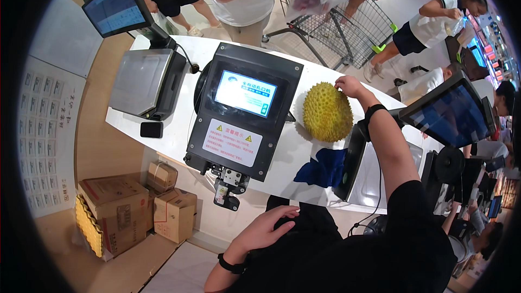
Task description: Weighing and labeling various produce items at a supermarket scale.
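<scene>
A spiky yellow-green durian lies on the white counter. My right hand reaches over it and rests its fingers on the fruit's upper right side. My left hand hangs low against my black clothing, fingers loosely apart and holding nothing. A crumpled blue cloth lies on the counter just below the durian, by the edge of a scale.
A black machine with a lit screen stands mid-counter. To its left is a scale with a monitor; to the right, another monitor. Cardboard boxes sit on the floor. Shoppers and a cart stand beyond the counter.
</scene>
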The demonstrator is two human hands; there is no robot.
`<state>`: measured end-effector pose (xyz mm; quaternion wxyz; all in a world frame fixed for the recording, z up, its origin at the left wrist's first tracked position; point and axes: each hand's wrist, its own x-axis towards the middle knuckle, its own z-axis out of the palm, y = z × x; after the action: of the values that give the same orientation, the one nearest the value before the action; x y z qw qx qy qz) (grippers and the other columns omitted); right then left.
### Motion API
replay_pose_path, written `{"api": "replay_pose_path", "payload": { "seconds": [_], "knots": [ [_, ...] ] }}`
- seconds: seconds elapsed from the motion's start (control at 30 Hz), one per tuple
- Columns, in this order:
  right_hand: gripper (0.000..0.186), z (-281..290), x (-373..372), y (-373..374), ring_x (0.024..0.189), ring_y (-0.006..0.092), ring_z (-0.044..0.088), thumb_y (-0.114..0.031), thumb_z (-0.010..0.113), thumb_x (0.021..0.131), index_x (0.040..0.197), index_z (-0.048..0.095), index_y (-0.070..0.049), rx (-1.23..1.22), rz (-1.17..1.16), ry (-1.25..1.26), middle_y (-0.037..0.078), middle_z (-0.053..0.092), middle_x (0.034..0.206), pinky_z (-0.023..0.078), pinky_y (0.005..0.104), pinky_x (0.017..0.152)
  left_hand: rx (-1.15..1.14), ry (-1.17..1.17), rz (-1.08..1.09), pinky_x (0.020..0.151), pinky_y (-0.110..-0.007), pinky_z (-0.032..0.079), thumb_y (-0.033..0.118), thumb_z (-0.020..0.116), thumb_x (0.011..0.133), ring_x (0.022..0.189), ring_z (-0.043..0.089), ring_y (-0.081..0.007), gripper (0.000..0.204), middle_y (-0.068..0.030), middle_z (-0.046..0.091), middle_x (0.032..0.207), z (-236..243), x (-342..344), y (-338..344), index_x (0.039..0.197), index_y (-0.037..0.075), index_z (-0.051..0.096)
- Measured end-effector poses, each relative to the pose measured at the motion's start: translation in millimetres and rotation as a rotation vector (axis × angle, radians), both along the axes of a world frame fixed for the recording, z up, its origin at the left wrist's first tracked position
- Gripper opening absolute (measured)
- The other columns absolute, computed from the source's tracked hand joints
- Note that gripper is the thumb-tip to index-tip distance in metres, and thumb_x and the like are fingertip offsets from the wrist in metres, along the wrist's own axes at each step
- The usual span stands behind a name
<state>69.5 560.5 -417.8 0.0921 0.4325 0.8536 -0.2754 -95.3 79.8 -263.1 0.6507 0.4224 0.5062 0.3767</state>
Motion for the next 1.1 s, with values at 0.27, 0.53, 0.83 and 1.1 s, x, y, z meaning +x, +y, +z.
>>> {"api": "replay_pose_path", "payload": {
  "seconds": [0.27, 0.53, 0.83, 1.1],
  "knots": [
    [0.018, 46, 6, -39, 0.080, 0.0219, 0.067, -0.016, 0.066, 0.081, 0.091, 0.065, -0.001, -0.015, 0.071, 0.107, 0.010, 0.071, 0.085, 0.051, 0.0335, 0.072, 0.043, 0.024, 0.009, 0.090, -0.032, 0.048, 0.011, 0.058, 0.093, 0.105, 0.061, -0.0214, 0.038, -0.0117, 0.062, 0.115, -10, 3, 1, 0.129, 0.002, 0.049],
    [0.019, 63, 35, -89, 0.083, 0.0361, 0.060, -0.018, 0.067, 0.079, 0.083, 0.060, 0.000, 0.099, 0.240, 0.026, 0.017, 0.063, 0.083, 0.048, 0.0427, 0.073, 0.058, 0.001, -0.025, 0.087, -0.033, 0.048, 0.015, 0.056, 0.094, 0.102, 0.062, -0.0229, 0.037, -0.0127, 0.063, 0.112, -17, 10, 7, 0.128, 0.003, 0.050],
    [0.019, 52, 41, -117, 0.085, 0.0312, 0.065, -0.018, 0.064, 0.085, 0.093, 0.063, -0.001, -0.038, 0.256, 0.030, 0.014, 0.068, 0.088, 0.050, 0.0383, 0.076, 0.094, 0.033, -0.050, 0.088, -0.033, 0.048, 0.014, 0.055, 0.094, 0.102, 0.062, -0.0229, 0.036, -0.0130, 0.064, 0.112, -17, 18, 2, 0.127, 0.002, 0.050],
    [0.022, 66, 38, -121, 0.085, 0.0318, 0.065, -0.020, 0.063, 0.087, 0.095, 0.061, 0.000, -0.136, 0.278, 0.062, 0.015, 0.068, 0.089, 0.051, 0.0393, 0.075, 0.072, 0.030, -0.016, 0.092, -0.031, 0.047, 0.006, 0.053, 0.094, 0.102, 0.060, -0.0192, 0.035, -0.0118, 0.063, 0.110, -10, 18, -6, 0.128, 0.001, 0.050]
  ]
}}
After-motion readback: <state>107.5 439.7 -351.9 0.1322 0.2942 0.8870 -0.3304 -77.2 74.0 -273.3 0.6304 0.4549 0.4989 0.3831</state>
